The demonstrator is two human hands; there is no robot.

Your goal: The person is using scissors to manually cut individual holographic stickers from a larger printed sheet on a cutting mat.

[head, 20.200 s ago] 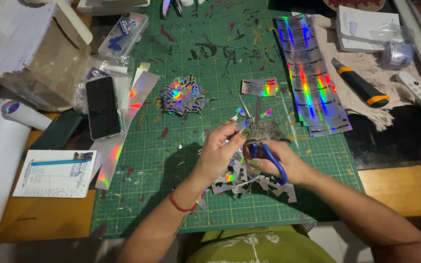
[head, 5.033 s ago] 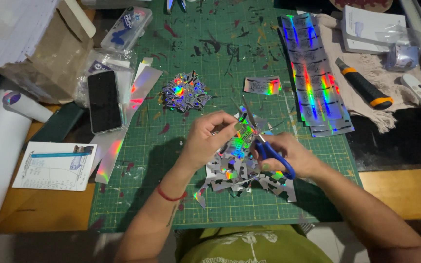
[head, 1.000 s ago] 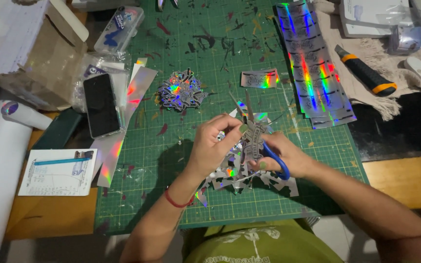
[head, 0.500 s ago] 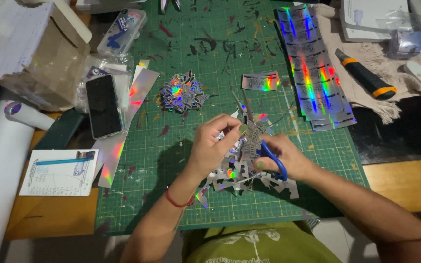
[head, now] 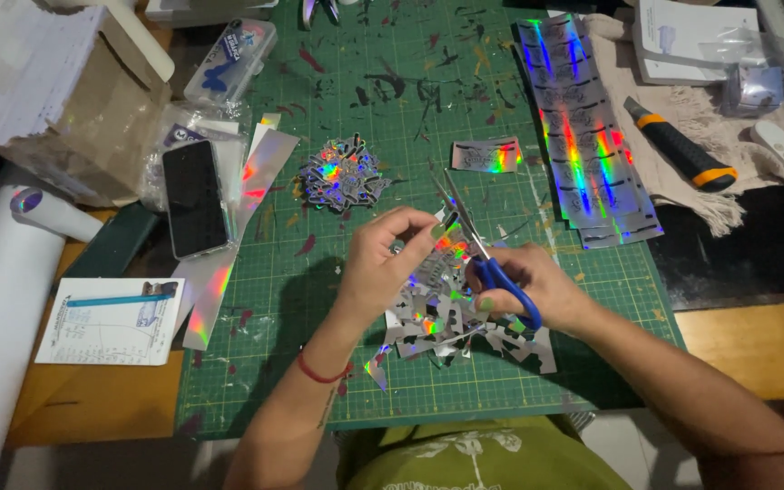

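A: What does the right hand (head: 537, 289) have?

B: Blue-handled scissors (head: 487, 259). The fingers are curled through the loops, holding them firmly, and the blades point up and away to the left, slightly parted.

A: And the left hand (head: 383, 263)?

B: It pinches a small piece of holographic foil (head: 446, 238) between thumb and fingertips, a narrow grip closed on the piece. The foil sits right at the blades, just left of the handles, touching or nearly touching the metal; I cannot tell which.

A: Where is all that over the table?

B: Above the green mat (head: 319, 363), near its lower middle. Directly under both hands lies a heap of cut scraps (head: 437, 331), shiny with dark backing.

A: Anything else nearby?

B: A small pile of finished cutouts (head: 342, 174) lies up and left of the hands, well apart from them. A single foil strip (head: 485, 156) lies above the scissors' tips. Long foil sheets (head: 583, 136) lie on the mat's right side, with a knife (head: 681, 152) beyond them on a cloth. A phone (head: 193, 198) lies at the mat's left edge.
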